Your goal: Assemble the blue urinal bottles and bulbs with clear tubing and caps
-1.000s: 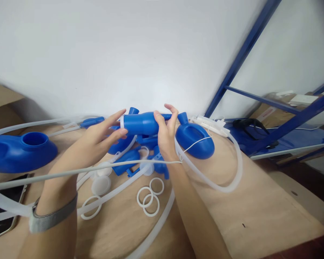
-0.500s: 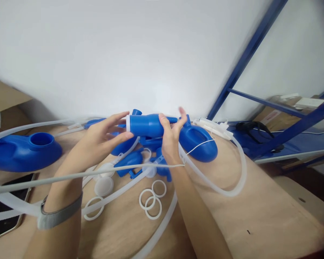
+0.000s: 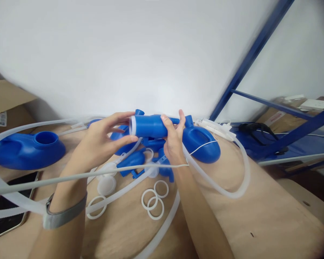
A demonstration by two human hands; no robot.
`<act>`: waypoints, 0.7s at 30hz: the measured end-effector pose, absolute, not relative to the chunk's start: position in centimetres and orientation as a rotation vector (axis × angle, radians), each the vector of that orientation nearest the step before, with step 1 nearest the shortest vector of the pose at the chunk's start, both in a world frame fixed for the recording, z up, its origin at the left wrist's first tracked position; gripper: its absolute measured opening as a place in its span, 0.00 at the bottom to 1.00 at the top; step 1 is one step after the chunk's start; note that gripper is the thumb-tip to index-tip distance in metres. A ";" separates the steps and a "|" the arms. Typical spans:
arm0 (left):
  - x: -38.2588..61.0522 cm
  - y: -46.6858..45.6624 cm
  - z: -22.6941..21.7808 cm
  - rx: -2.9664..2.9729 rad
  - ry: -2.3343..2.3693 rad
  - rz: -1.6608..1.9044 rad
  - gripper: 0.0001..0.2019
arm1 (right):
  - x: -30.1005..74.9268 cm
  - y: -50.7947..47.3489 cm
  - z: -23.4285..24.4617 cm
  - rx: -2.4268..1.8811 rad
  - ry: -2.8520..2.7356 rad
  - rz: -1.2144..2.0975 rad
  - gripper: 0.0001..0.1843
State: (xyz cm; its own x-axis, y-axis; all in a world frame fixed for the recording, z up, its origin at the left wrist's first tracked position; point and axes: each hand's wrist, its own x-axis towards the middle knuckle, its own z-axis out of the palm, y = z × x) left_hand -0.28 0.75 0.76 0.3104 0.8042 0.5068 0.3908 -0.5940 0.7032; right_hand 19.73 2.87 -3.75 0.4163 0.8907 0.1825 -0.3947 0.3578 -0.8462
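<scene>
Held level above the table is a blue plastic tube (image 3: 151, 126) that narrows toward the right. A white ring (image 3: 133, 126) sits at its wide, open left end. My left hand (image 3: 105, 135) pinches this ring from two sides, thumb low and fingers high. My right hand (image 3: 173, 135) grips the tube's narrower part, thumb on the near side and one finger pointing up. Beneath the tube lie blue plastic parts (image 3: 131, 162), partly hidden, and white round caps (image 3: 106, 185). Several loose white rings (image 3: 152, 201) rest on the table nearer to me.
A blue bottle with a round mouth (image 3: 27, 151) stands at left, near a phone (image 3: 13, 205). Another blue handled bottle (image 3: 202, 144) lies at right. Translucent hoses (image 3: 232, 194) loop over the table, and a pale cord (image 3: 97, 175) crosses before my hands. Blue rack (image 3: 248, 68) stands right.
The view has shifted slightly, so the scene sits a little further right. The tube's ringed end has turned a bit toward me, showing its opening. Both hands keep their hold.
</scene>
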 end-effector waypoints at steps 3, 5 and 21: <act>-0.2 0.7 0.8 2.144 1.059 1.220 0.32 | 19.6 2.7 -3.6 -0.801 -0.722 0.909 0.61; -0.1 0.7 0.9 2.149 1.055 1.228 0.31 | 19.5 2.6 -3.6 -0.794 -0.720 0.905 0.62; -0.3 0.7 0.5 2.291 1.064 1.291 0.26 | 19.3 2.8 -3.9 -0.862 -0.752 0.873 0.41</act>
